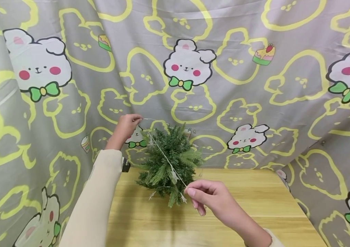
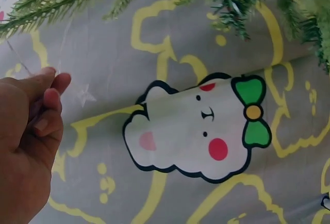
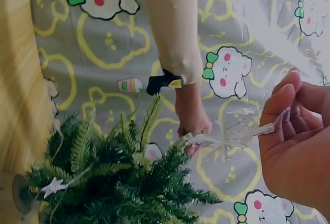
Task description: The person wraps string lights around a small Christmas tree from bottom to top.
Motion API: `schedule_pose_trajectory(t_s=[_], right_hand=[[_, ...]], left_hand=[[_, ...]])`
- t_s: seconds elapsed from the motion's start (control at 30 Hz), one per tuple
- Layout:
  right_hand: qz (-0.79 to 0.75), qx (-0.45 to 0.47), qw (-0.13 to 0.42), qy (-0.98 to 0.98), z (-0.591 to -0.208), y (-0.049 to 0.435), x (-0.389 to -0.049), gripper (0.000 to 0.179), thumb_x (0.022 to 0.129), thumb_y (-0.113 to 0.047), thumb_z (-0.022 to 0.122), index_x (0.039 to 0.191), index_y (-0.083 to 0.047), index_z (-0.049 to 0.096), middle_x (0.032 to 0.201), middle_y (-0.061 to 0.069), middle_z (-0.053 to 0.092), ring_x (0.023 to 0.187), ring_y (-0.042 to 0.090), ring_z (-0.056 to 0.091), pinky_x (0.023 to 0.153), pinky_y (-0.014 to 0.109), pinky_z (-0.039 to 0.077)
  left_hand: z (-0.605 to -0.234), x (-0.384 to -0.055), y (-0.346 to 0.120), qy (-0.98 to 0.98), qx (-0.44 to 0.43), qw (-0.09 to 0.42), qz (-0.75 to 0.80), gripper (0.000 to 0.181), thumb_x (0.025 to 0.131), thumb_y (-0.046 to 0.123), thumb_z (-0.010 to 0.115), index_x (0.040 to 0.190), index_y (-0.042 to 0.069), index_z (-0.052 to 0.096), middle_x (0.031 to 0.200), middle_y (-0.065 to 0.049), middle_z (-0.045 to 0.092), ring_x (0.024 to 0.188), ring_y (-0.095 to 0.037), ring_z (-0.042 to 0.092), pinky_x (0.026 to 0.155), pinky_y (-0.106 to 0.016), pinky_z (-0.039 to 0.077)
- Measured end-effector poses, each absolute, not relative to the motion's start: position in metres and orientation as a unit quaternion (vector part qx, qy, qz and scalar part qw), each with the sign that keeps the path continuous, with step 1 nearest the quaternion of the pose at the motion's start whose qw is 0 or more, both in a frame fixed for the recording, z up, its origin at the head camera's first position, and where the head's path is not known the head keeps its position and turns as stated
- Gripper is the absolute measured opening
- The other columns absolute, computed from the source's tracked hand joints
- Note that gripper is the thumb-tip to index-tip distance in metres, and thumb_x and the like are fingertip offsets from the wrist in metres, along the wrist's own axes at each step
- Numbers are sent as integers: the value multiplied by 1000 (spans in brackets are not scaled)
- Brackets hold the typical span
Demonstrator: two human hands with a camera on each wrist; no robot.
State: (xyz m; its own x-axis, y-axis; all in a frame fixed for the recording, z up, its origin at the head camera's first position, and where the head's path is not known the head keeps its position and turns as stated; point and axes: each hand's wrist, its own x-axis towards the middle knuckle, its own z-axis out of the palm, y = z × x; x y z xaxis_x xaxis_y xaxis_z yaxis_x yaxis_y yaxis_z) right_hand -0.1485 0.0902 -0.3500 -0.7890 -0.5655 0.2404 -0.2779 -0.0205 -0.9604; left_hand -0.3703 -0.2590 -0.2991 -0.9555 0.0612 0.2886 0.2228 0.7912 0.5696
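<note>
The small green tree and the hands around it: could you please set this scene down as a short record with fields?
Centrepiece: bushy green tree, upright at the wooden table
Decoration: thin star strand, one stretch slanting across the tree's front
Left hand: pinches the strand beside the tree
Right hand: pinches the strand in front of the tree
Sleeves: pale
Backdrop: grey cloth with yellow outlines and white animal faces in green bows

Left of the tree [image 1: 170, 154], the sleeved left arm [image 1: 97, 192] reached forward, the left hand [image 1: 127, 124] pinching; at the tree's near right side, the right hand [image 1: 212, 199] pinched too, its lower fingers [image 1: 201, 209] bent.
</note>
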Motion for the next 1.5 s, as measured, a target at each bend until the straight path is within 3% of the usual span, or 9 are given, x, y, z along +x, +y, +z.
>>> schedule_pose_trajectory(t_s=[0.1,0.3,0.5,0.7,0.8,0.9,1.07,1.3,1.5], right_hand=[[-678,-326,91,652,-351,89,-148,18,103,-9,55,110,2,69,74,-2,62,54,9,54,51,29,52],[-716,-369,47,591,-351,87,-144,27,102,4,49,108,-9,72,72,-1,60,53,16,52,45,31,48],[-712,-421,36,561,-353,75,-136,21,98,12,49,106,6,67,67,23,53,49,24,47,43,30,48],[-682,-472,62,555,-360,57,-127,18,97,16,48,107,13,63,66,26,54,49,30,47,45,28,50],[-664,-478,79,569,-364,49,-125,19,99,12,49,108,10,65,67,25,56,50,26,48,48,27,51],[-652,-471,103,586,-369,44,-124,19,101,6,50,110,6,67,68,24,57,51,21,49,50,25,51],[-651,-445,129,601,-377,39,-125,19,104,-1,52,111,1,69,69,23,57,54,8,49,52,22,50],[-649,-407,174,618,-380,41,-123,20,105,-10,53,113,-1,69,72,26,57,58,1,50,54,21,49],[-637,-400,175,635,-382,44,-119,19,104,-11,55,109,-2,70,72,26,58,60,-3,51,53,19,48]], left_hand=[[-304,-366,-262,-936,-81,108,-326,30,107,22,51,130,11,68,115,-14,70,67,-20,52,61,-36,45],[-312,-357,-267,-917,-100,116,-369,29,107,24,52,126,12,69,121,-13,69,78,-26,57,66,-39,47],[-328,-352,-272,-872,-91,143,-458,29,105,31,56,120,14,73,103,-9,69,70,-18,57,53,-29,42],[-348,-348,-274,-811,-96,167,-553,34,100,33,64,118,6,73,84,-1,64,66,-16,56,51,-26,43],[-353,-350,-273,-808,-89,186,-551,33,100,32,65,118,6,74,82,4,64,66,-15,57,52,-25,45],[-356,-356,-270,-813,-84,192,-544,33,100,31,65,121,8,73,83,-1,65,67,-17,59,53,-24,46],[-361,-365,-265,-828,-73,169,-530,34,102,27,62,127,7,70,88,-16,66,67,-21,59,52,-28,45],[-375,-361,-267,-864,-44,144,-480,26,105,18,53,113,5,74,74,-10,62,60,-19,53,48,-27,37],[-389,-354,-267,-885,-66,120,-445,29,106,17,54,125,2,70,82,-17,66,58,-15,49,48,-28,38]])
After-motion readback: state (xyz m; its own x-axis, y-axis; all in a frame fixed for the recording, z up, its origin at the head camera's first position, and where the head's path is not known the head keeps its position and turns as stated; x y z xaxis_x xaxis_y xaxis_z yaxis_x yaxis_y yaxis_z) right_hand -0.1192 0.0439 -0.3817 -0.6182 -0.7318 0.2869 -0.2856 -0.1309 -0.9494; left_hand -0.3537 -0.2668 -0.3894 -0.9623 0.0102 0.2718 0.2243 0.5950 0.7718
